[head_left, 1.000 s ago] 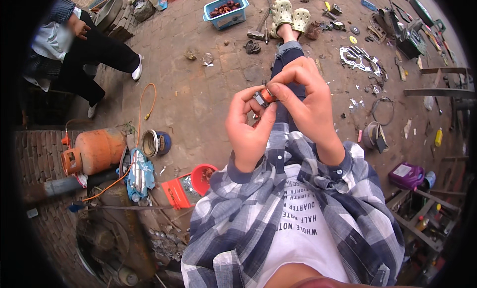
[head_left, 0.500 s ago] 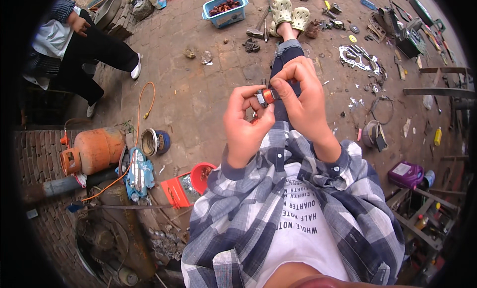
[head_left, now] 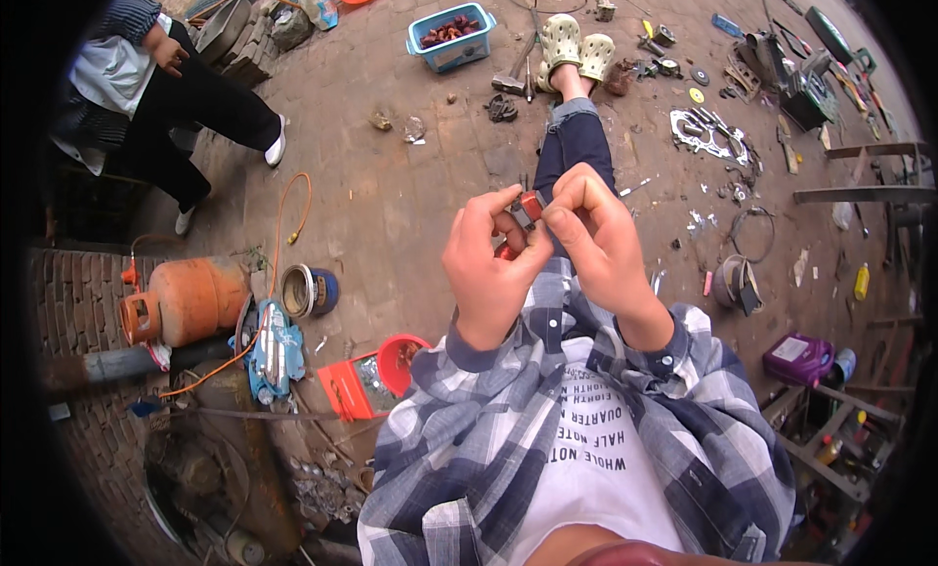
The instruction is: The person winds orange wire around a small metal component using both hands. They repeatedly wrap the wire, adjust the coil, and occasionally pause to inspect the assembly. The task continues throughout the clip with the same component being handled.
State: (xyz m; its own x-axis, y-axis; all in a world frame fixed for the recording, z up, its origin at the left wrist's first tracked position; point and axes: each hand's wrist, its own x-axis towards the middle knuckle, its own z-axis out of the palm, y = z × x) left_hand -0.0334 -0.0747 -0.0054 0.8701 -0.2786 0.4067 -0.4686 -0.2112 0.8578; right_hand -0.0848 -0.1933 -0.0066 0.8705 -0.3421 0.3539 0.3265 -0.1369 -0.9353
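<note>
A small wire coil (head_left: pixel 529 208), red-orange with a dark grey frame, is pinched between thumb and fingers of my left hand (head_left: pixel 490 263), above my outstretched legs. Curled under those same fingers is another small red piece (head_left: pixel 506 250), mostly hidden. My right hand (head_left: pixel 603 242) is closed at the coil's right end, thumb against forefinger. The right fingers cover that end, so whether they hold a loose part of it cannot be told.
Beyond my feet stands a blue tub (head_left: pixel 449 38) of reddish-brown pieces. A red bowl (head_left: pixel 396 363) and red tray (head_left: pixel 349 381) lie left of me. An orange gas cylinder (head_left: pixel 200 305) is farther left. Metal parts and a gasket (head_left: pixel 708 136) litter the right. A person (head_left: pixel 200 87) stands far left.
Both hands have come slightly lower in view, nearer my body. The coil has turned between the fingers, showing a redder side.
</note>
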